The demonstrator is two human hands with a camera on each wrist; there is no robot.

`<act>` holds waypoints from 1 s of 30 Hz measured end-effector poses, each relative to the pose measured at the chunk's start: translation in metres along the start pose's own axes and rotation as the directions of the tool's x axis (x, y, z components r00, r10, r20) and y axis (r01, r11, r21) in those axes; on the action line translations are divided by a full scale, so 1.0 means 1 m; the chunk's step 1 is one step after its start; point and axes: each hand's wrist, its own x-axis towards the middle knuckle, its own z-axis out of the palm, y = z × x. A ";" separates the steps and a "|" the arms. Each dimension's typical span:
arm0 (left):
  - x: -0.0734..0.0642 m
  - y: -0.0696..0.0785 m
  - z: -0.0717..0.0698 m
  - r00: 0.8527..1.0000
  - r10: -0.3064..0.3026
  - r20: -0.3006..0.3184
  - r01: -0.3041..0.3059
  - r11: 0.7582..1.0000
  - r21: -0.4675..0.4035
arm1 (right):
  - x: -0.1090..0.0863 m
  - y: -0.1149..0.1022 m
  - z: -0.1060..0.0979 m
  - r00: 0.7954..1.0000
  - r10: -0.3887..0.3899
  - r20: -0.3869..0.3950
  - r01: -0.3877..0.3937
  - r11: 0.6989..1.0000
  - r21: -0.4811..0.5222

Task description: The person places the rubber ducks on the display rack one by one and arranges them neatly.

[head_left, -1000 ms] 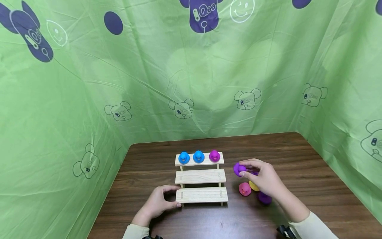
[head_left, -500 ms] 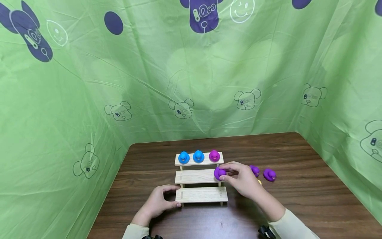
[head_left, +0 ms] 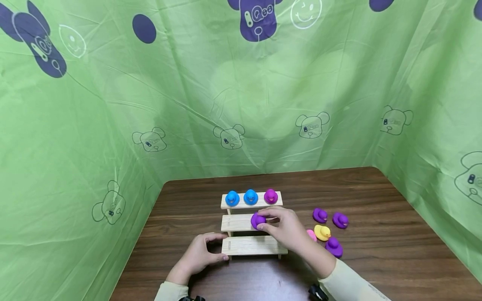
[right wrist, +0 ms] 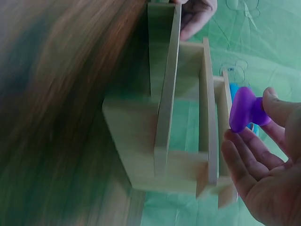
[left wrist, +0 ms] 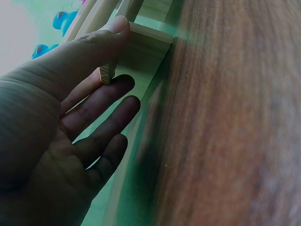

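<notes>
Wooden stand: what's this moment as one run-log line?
right hand: pinches purple duck over middle step | left hand: holds wooden stand, left end | top step: two blue ducks, magenta duck | table: more ducks

Three ducks (head_left: 250, 197) on rack top (head_left: 241, 203), loose ducks (head_left: 322, 233) right

Green cloth (head_left: 180, 83), top centre: purple bear print (head_left: 258, 19) with white lettering, capital Q, then two round letters; e or o, cannot tell. Similar slanted lettering on the upper-left bear print (head_left: 39, 39). White smiling-face sign (head_left: 306, 13) beside the centre print; another at left. Outlined bear heads (head_left: 313, 127) lower down: lettering too small. Right sleeve (head_left: 346, 281): tiny dark marks, illegible.
</notes>
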 end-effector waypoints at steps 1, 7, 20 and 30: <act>0.000 0.000 0.000 1.000 0.003 0.001 -0.003 1.000 0.001 | 0.001 -0.002 0.003 1.000 0.002 -0.002 -0.002 1.000 -0.012; 0.000 0.001 0.000 1.000 0.010 0.006 -0.010 1.000 -0.003 | 0.007 -0.008 0.018 1.000 -0.010 -0.019 0.009 0.998 -0.065; 0.002 0.000 -0.002 1.000 0.024 0.010 -0.025 1.000 0.005 | 0.022 -0.015 0.050 1.000 -0.021 0.007 0.021 0.998 -0.052; 0.001 0.001 -0.003 1.000 0.020 0.004 -0.020 1.000 0.016 | 0.031 -0.020 0.071 0.998 -0.057 0.007 0.058 0.989 -0.134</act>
